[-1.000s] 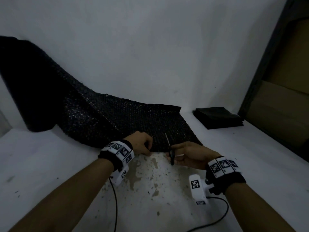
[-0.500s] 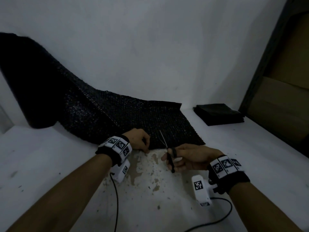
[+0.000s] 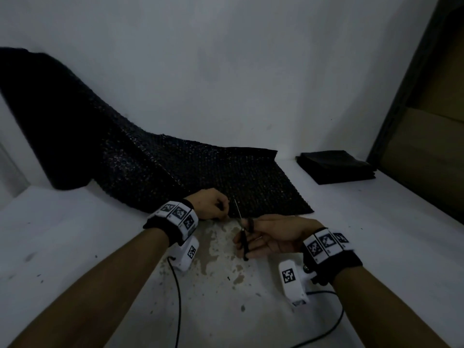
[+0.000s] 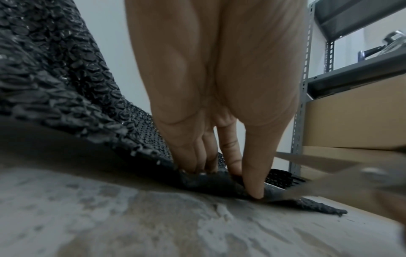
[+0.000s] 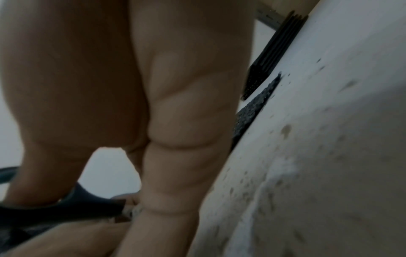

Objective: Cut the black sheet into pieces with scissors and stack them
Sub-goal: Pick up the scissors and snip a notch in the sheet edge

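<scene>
At sheet's [image 3: 226,179] near edge, scissors [image 3: 241,223] pointing away

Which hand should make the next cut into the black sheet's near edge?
The right hand: it already grips the scissors, whose open blades point at the black sheet. The left hand pinches the sheet's near edge beside them, so it should probably just steady it.

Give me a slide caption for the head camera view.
Left hand pinches the black sheet's near edge while right hand brings open scissors to it.
</scene>
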A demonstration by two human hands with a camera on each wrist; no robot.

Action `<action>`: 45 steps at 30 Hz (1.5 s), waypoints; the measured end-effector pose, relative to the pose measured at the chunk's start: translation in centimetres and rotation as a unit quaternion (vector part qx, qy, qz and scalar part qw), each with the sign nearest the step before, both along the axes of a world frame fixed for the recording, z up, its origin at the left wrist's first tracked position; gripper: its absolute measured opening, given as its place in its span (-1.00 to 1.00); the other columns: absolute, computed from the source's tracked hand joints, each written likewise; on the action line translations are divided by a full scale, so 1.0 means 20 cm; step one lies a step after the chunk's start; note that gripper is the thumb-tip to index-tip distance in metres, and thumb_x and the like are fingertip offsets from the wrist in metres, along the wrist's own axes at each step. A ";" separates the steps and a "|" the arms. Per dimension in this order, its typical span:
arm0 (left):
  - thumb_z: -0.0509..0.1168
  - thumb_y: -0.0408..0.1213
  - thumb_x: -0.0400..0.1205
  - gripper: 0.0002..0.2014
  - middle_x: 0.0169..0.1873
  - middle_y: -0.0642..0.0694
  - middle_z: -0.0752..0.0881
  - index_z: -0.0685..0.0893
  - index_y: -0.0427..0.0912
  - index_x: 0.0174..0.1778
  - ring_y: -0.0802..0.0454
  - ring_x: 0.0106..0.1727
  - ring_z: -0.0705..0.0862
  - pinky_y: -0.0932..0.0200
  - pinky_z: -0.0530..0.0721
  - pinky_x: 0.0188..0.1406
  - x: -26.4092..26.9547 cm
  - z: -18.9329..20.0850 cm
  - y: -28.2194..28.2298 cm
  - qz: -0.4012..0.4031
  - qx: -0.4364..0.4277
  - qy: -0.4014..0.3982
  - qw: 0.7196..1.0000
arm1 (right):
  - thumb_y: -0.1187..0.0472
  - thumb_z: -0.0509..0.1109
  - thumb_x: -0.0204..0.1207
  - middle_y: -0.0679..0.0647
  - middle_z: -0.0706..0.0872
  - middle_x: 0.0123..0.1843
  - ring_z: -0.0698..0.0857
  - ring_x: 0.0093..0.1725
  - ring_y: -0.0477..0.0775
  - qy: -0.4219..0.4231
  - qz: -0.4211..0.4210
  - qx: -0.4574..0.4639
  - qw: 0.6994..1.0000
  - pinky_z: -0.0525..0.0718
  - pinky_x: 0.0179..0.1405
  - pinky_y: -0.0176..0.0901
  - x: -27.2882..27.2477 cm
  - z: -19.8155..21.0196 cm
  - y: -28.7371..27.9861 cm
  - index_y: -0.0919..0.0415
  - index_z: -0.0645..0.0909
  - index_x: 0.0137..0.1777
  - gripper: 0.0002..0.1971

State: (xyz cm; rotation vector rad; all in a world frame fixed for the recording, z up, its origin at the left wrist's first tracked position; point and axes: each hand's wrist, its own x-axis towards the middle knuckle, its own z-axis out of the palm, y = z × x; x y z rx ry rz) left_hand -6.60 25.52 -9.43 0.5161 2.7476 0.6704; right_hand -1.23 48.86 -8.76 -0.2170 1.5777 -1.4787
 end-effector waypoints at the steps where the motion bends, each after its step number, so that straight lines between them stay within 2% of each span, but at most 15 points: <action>1: 0.41 -0.18 0.66 -0.92 -0.18 0.08 0.73 0.76 -0.07 -0.13 0.12 -0.17 0.65 0.20 0.63 -0.11 0.00 0.00 0.00 -0.005 0.007 0.003 1.000 | -0.08 0.38 0.60 0.45 0.73 0.23 0.79 0.19 0.22 0.000 -0.003 -0.002 1.000 0.78 0.19 -0.06 0.00 -0.01 -0.01 0.60 0.52 0.43 -0.30; 4: 0.42 -0.20 0.66 -0.90 -0.29 0.15 0.70 0.74 -0.05 -0.18 0.15 -0.26 0.63 0.12 0.66 -0.12 -0.02 -0.02 -0.02 -0.016 0.039 0.001 0.999 | -0.06 0.39 0.58 0.45 0.74 0.22 0.78 0.21 0.22 0.002 -0.003 -0.004 1.000 0.77 0.23 -0.05 -0.01 -0.02 -0.04 0.60 0.51 0.43 -0.30; 7: 0.46 -0.17 0.63 -0.88 -0.29 0.15 0.71 0.75 0.03 -0.24 0.08 -0.20 0.67 -0.02 0.70 -0.05 -0.03 -0.04 -0.05 -0.028 0.072 -0.007 0.997 | -0.07 0.39 0.57 0.43 0.75 0.24 0.77 0.25 0.22 0.003 0.002 -0.002 1.000 0.75 0.27 -0.06 -0.02 -0.03 -0.05 0.57 0.51 0.44 -0.30; 9: 0.49 -0.14 0.61 -0.87 -0.22 0.09 0.76 0.76 0.06 -0.26 -0.01 0.00 0.72 -0.12 0.70 0.10 -0.02 -0.05 -0.06 -0.029 0.094 -0.017 0.995 | -0.05 0.38 0.61 0.39 0.77 0.22 0.78 0.23 0.20 0.003 0.004 0.004 1.000 0.75 0.26 -0.06 -0.03 -0.03 -0.04 0.56 0.52 0.44 -0.34; 11: 0.51 -0.14 0.58 -0.90 -0.07 -0.03 0.81 0.78 0.02 -0.24 -0.11 0.32 0.65 -0.13 0.63 0.28 -0.02 -0.06 -0.07 -0.022 0.113 -0.027 0.993 | -0.04 0.39 0.61 0.39 0.77 0.20 0.79 0.20 0.20 0.005 0.006 0.005 1.000 0.76 0.24 -0.06 -0.03 -0.03 -0.04 0.56 0.54 0.43 -0.35; 14: 0.52 -0.18 0.57 -0.89 0.12 -0.07 0.81 0.81 -0.14 -0.15 0.03 0.58 0.45 -0.11 0.52 0.46 -0.02 -0.08 -0.08 -0.019 0.145 -0.035 0.989 | -0.03 0.42 0.54 0.42 0.76 0.22 0.79 0.21 0.22 0.008 0.004 0.004 1.000 0.76 0.24 -0.06 -0.03 -0.02 -0.04 0.56 0.55 0.42 -0.34; 16: 0.51 -0.22 0.58 -0.90 0.28 -0.06 0.74 0.80 -0.17 -0.12 0.15 0.66 0.29 -0.05 0.47 0.52 -0.02 -0.08 -0.08 -0.018 0.144 -0.036 0.989 | -0.02 0.41 0.55 0.42 0.75 0.23 0.78 0.22 0.22 0.008 -0.001 -0.001 1.000 0.75 0.27 -0.05 -0.03 -0.03 -0.03 0.55 0.55 0.42 -0.35; 19: 0.50 -0.24 0.60 -0.93 0.40 -0.10 0.66 0.80 -0.15 -0.12 0.13 0.68 0.23 -0.07 0.46 0.54 -0.03 -0.08 -0.07 -0.012 0.132 -0.039 0.990 | 0.03 0.34 0.67 0.38 0.78 0.17 0.80 0.17 0.20 0.005 -0.010 -0.006 1.000 0.75 0.26 -0.05 -0.02 -0.03 -0.02 0.55 0.54 0.43 -0.43; 23: 0.49 -0.20 0.60 -0.92 0.32 -0.06 0.71 0.81 -0.14 -0.12 0.13 0.66 0.29 -0.07 0.48 0.53 -0.02 -0.08 -0.08 -0.008 0.115 -0.024 0.993 | 0.00 0.34 0.70 0.41 0.76 0.20 0.78 0.21 0.24 0.014 0.001 -0.001 1.000 0.75 0.24 -0.06 -0.02 -0.03 -0.03 0.56 0.52 0.44 -0.41; 27: 0.49 -0.21 0.60 -0.89 0.19 -0.08 0.78 0.82 -0.19 -0.10 0.10 0.55 0.47 -0.01 0.54 0.46 -0.02 -0.09 -0.08 0.001 0.115 -0.015 0.993 | 0.00 0.33 0.70 0.41 0.76 0.19 0.78 0.21 0.25 0.008 -0.001 -0.007 1.000 0.75 0.23 -0.06 -0.04 -0.04 -0.04 0.57 0.51 0.44 -0.41; 31: 0.52 -0.17 0.58 -0.90 0.24 -0.02 0.76 0.83 -0.13 -0.12 0.16 0.59 0.40 -0.12 0.51 0.49 -0.04 -0.11 -0.08 0.011 0.109 -0.023 0.994 | 0.02 0.33 0.70 0.43 0.76 0.18 0.79 0.18 0.24 0.006 -0.018 -0.024 1.000 0.76 0.21 -0.06 -0.04 -0.06 -0.03 0.59 0.50 0.44 -0.41; 35: 0.52 -0.13 0.58 -0.88 0.16 0.03 0.78 0.82 -0.11 -0.14 0.15 0.54 0.46 -0.16 0.51 0.46 -0.05 -0.12 -0.09 0.006 0.107 -0.025 0.994 | 0.02 0.36 0.67 0.42 0.76 0.17 0.79 0.15 0.23 0.011 -0.023 -0.025 0.999 0.78 0.18 -0.07 -0.04 -0.06 -0.03 0.59 0.52 0.42 -0.41; 37: 0.52 -0.14 0.58 -0.88 0.07 0.00 0.80 0.82 -0.11 -0.15 0.09 0.44 0.57 -0.16 0.55 0.42 -0.05 -0.12 -0.09 0.001 0.119 -0.024 0.993 | 0.02 0.35 0.68 0.41 0.76 0.16 0.79 0.14 0.22 0.013 -0.022 -0.022 0.999 0.78 0.19 -0.06 -0.04 -0.06 -0.03 0.58 0.53 0.41 -0.42; 40: 0.49 -0.23 0.60 -0.91 -0.05 -0.13 0.80 0.81 -0.17 -0.14 -0.13 0.14 0.72 -0.20 0.65 0.28 -0.04 -0.11 -0.09 -0.002 0.146 -0.023 0.989 | 0.01 0.35 0.68 0.39 0.77 0.13 0.80 0.13 0.21 0.020 -0.016 -0.011 1.000 0.76 0.22 -0.05 -0.05 -0.06 -0.04 0.57 0.55 0.40 -0.43; 45: 0.47 -0.22 0.62 -0.92 -0.06 -0.06 0.80 0.81 -0.13 -0.13 -0.07 0.06 0.74 -0.14 0.67 0.26 -0.03 -0.11 -0.09 -0.003 0.143 -0.022 0.989 | 0.05 0.36 0.67 0.36 0.78 0.10 0.81 0.09 0.19 0.012 -0.036 -0.025 0.999 0.76 0.25 -0.01 -0.06 -0.08 -0.03 0.55 0.62 0.32 -0.50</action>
